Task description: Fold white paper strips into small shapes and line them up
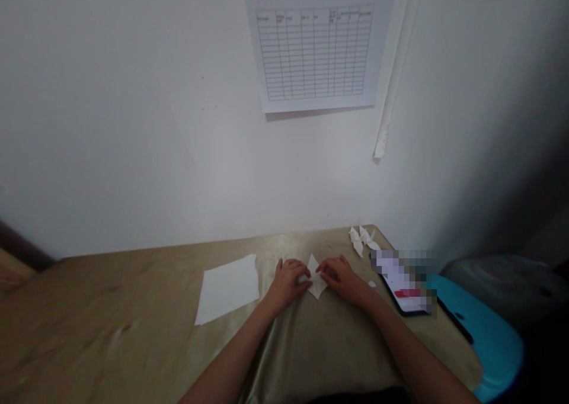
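A small white piece of folded paper [317,290] lies on the table between my two hands, with pointed ends toward the wall and toward me. My left hand [290,279] grips its left side, thumb and fingers curled in at the edge. On the opposite side my right hand [344,278] pinches the right edge with bent fingers. Both hands rest low over the tabletop, and the fingertips hide parts of the paper's sides. Left of my left hand is a stack of white paper sheets [229,288] with one uneven edge.
Several folded white paper shapes [363,240] sit at the table's [133,309] far right corner. A phone [404,291], partly blurred out, lies right of my right arm, near a small paper scrap [372,284]. Beyond the right edge is a blue seat [489,327]. A printed chart [317,54] hangs on the wall.
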A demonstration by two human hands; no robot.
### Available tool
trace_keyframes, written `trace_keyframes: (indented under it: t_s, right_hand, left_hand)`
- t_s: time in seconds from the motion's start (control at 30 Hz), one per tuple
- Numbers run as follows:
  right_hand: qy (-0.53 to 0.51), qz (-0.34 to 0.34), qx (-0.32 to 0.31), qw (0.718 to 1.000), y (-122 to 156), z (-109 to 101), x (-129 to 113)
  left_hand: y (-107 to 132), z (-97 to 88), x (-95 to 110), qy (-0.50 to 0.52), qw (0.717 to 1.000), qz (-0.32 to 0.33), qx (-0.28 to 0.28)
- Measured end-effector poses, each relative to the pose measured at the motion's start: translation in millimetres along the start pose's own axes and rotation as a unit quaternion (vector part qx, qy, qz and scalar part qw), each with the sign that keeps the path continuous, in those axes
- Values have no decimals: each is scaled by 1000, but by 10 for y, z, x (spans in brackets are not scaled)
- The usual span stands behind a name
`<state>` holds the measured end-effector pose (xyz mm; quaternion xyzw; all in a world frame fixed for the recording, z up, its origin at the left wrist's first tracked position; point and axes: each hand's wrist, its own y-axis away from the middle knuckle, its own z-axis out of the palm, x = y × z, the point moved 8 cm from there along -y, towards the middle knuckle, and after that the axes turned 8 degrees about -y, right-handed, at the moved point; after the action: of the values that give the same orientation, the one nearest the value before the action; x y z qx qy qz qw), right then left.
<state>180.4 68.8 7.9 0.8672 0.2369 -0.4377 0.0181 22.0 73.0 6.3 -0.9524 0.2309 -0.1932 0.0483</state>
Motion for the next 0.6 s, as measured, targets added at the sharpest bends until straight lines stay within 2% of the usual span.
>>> trace_keyframes:
  t_s: [0.37, 0.6]
  right_hand:
    - [86, -13, 41, 995, -39, 33, 22]
    - [69, -22, 61, 996, -59, 28, 25]
  left_hand:
    - [8, -19, 7, -2, 1000, 7, 30]
    - [-10, -14, -6, -21, 999, -5, 33]
